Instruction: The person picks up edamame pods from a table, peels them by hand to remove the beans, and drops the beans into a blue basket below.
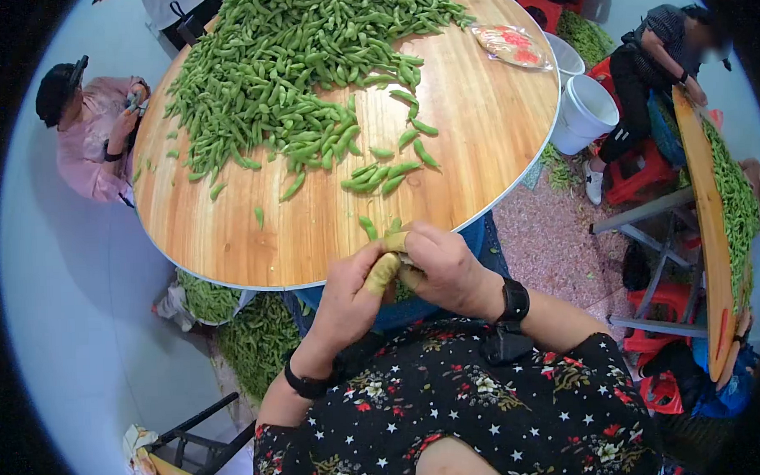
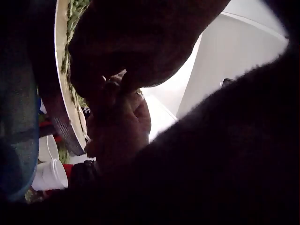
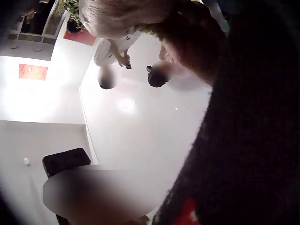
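In the head view, both hands meet close over the near edge of a round wooden table (image 1: 493,133). My left hand (image 1: 348,285) and right hand (image 1: 444,264) have curled fingers and pinch a green soybean pod between them, mostly hidden by the fingers. Yellowish covers or stains show on the thumbs. Just beyond the fingertips lies a loose pod (image 1: 368,228). Farther in, a small group of pods (image 1: 370,179) sits before a large heap of soybean pods (image 1: 282,82). Both wrist views show the hands dark and close up.
A flat plastic packet (image 1: 511,46) lies at the table's right. White buckets (image 1: 585,113) stand beside it on the floor. A person in pink (image 1: 96,138) is at the left, another person (image 1: 654,60) at a second pod-covered table (image 1: 704,226). More pods (image 1: 262,338) lie below the table.
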A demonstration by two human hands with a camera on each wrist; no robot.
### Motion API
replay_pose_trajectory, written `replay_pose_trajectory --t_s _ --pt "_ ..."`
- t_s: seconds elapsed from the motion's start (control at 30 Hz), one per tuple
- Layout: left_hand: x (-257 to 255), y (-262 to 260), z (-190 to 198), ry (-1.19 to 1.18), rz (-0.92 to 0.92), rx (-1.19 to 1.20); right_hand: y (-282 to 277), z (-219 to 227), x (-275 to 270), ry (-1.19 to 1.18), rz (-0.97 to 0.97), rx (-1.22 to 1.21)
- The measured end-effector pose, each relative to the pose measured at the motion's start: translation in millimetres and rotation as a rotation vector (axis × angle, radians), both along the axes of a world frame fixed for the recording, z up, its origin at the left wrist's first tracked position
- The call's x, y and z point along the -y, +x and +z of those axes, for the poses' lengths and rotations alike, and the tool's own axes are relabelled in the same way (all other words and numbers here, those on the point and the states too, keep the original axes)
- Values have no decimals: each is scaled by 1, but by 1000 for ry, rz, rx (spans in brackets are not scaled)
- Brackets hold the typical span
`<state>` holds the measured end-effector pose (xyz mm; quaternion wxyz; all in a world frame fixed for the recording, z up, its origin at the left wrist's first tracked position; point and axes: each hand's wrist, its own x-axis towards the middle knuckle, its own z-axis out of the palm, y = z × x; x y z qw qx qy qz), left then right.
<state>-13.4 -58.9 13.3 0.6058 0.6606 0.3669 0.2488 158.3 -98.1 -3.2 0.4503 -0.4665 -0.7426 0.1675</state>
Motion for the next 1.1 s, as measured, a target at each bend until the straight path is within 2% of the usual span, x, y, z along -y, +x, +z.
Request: replay_pose_trajectory --t_s 0.17,0.27,0.37,0.47,0.53,0.6,0.67,0.7,0.77,0.83,0.87,0.9,0.93,1.0,1.1 --pt "0 1 -5 -239 28 160 3 14 -3 -88 41 -88" --pt "-2 1 -9 -269 32 172 6 9 -3 -151 55 -72" --pt "-1 11 -4 -160 108 136 6 6 -4 -144 57 -52" --pt "-6 12 -8 -200 81 169 8 9 -3 -168 62 -105" --pt "-8 12 -9 -175 108 168 11 10 3 -336 41 -255" --pt "-10 10 -13 -149 137 170 19 14 6 -373 44 -226" --pt "-12 6 -18 69 173 -21 23 12 7 -409 46 -196" --pt "-11 5 -17 70 172 -20 24 7 7 -332 106 -160" --pt "-11 4 -14 347 138 -103 24 6 7 -255 165 -124" --pt "-10 6 -11 424 137 -117 24 13 8 -301 19 -78" --pt "-9 7 -11 500 137 -131 22 13 6 -300 19 -78" --pt "-7 9 -11 500 137 -132 19 12 2 -307 -10 -198" --pt "-6 11 -11 607 133 -178 16 12 0 -313 -39 -318" --pt "-3 13 -10 765 120 -277 14 1 -2 -303 -71 -253" --pt "-3 11 -12 761 163 -243 11 2 -1 -246 -95 -184"
